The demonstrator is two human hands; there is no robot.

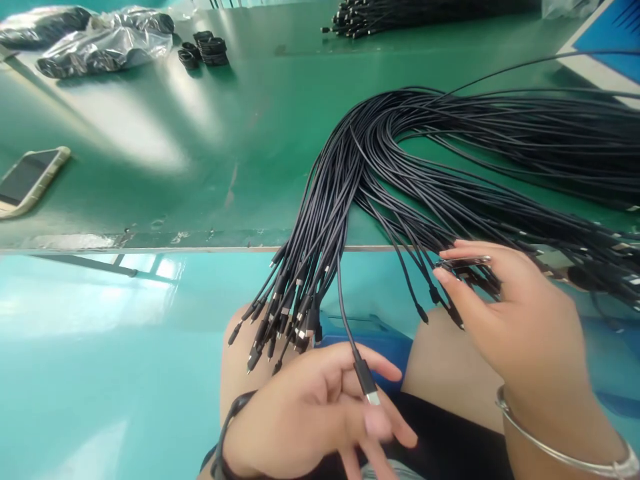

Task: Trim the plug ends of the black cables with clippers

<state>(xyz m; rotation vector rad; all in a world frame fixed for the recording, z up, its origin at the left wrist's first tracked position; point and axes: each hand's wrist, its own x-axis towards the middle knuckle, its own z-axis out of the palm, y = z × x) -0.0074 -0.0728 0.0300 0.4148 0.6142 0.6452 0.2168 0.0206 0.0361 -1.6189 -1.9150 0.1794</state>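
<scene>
Low in front of me, my left hand [320,407] has its fingers around the end of a black USB cable [365,379]. The metal plug points down toward my thumb tip, and the cord runs up to the table edge. To the right, my right hand [520,313] pinches a small shiny metal tool that looks like a nail clipper [463,263] between thumb and fingers. Behind it hang more cable ends. A thick bundle of black cables [340,160] bends over the table's front edge, its plugs dangling above my left thigh.
On the green table [250,133] lie a phone [30,180] at the left, plastic-bagged black goods [107,50] and small black coils [210,50]. Another cable bundle [380,17] lies at the back, with a blue-and-white object [610,43] at the right corner.
</scene>
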